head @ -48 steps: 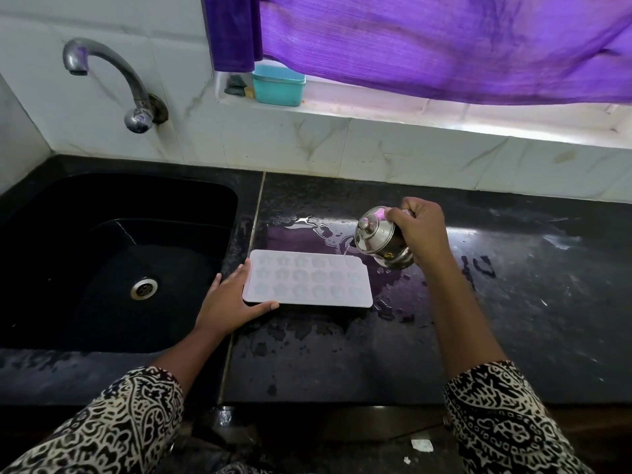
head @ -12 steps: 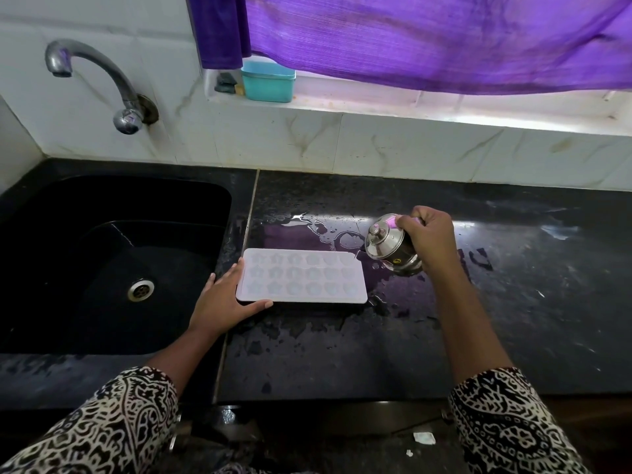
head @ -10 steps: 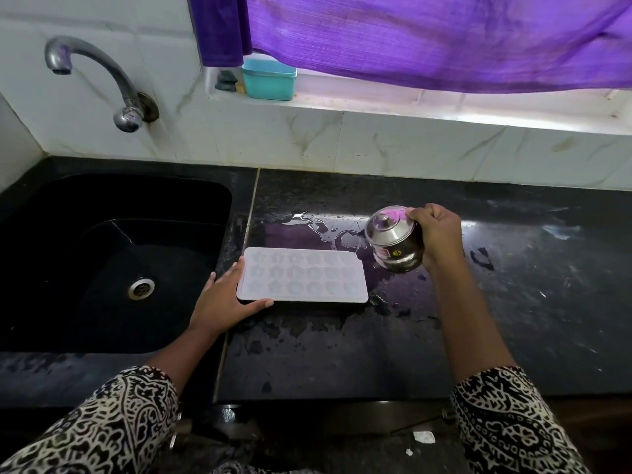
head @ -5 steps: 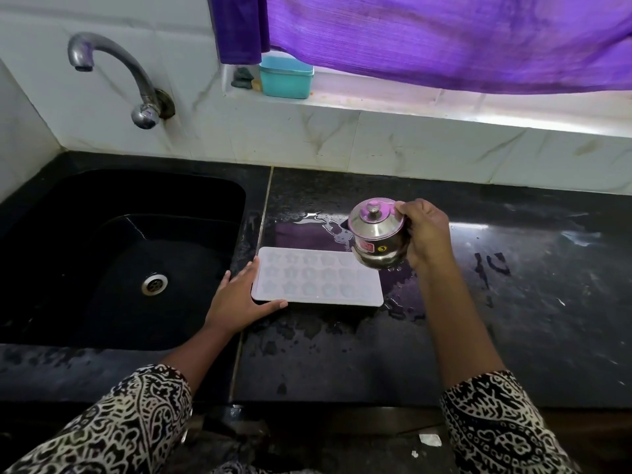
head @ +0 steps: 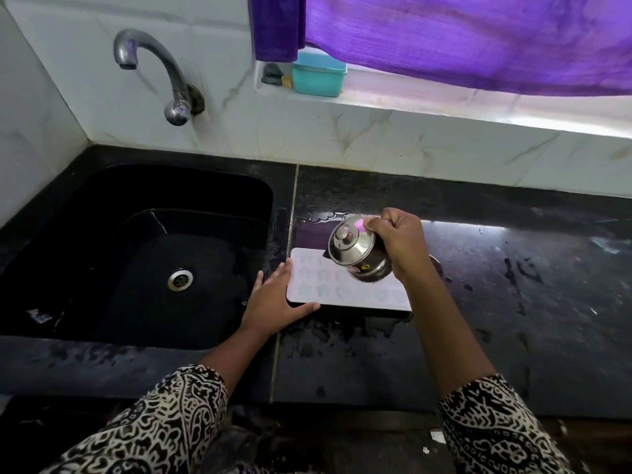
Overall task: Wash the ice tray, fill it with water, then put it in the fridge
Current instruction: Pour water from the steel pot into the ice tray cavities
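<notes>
While L hand [head: 270,302], spread, steadies ice tray [head: 342,297] at 9 o'clock edge, R hand [head: 400,241] grips tilted steel pot [head: 357,256], prob. to fill it.

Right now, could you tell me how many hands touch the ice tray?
1: the left hand, at the left end of the ice tray; the right hand grips a steel pot above.

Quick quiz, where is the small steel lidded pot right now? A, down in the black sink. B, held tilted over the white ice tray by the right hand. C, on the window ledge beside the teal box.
B: the right hand grips the small steel lidded pot, tilted above the white plastic ice tray that the left hand touches on the black counter.
</notes>
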Demonstrator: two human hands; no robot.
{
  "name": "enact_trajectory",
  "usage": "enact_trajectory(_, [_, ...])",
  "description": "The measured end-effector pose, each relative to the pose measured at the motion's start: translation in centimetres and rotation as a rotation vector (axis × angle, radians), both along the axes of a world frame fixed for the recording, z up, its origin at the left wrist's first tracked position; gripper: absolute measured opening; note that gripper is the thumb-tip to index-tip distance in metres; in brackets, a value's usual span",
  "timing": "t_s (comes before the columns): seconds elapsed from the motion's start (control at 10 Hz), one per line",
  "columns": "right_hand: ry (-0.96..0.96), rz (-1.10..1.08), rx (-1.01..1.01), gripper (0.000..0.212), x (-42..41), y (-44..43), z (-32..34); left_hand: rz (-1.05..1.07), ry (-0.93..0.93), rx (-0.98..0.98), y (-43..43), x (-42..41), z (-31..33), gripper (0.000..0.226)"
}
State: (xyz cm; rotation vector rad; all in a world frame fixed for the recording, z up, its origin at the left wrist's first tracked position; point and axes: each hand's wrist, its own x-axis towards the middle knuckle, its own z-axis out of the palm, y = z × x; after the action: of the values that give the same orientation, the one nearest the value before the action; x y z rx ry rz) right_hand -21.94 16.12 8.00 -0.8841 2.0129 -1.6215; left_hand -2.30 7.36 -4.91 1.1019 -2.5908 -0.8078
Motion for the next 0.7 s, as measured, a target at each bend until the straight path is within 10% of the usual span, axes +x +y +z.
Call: enact_trajectory(0.7, [0.239,0.035,0.106,0.029,1.46,-1.27,-0.34,-0.014,-0.035,-0.017,-0.17,0.12,-0.02,0.110])
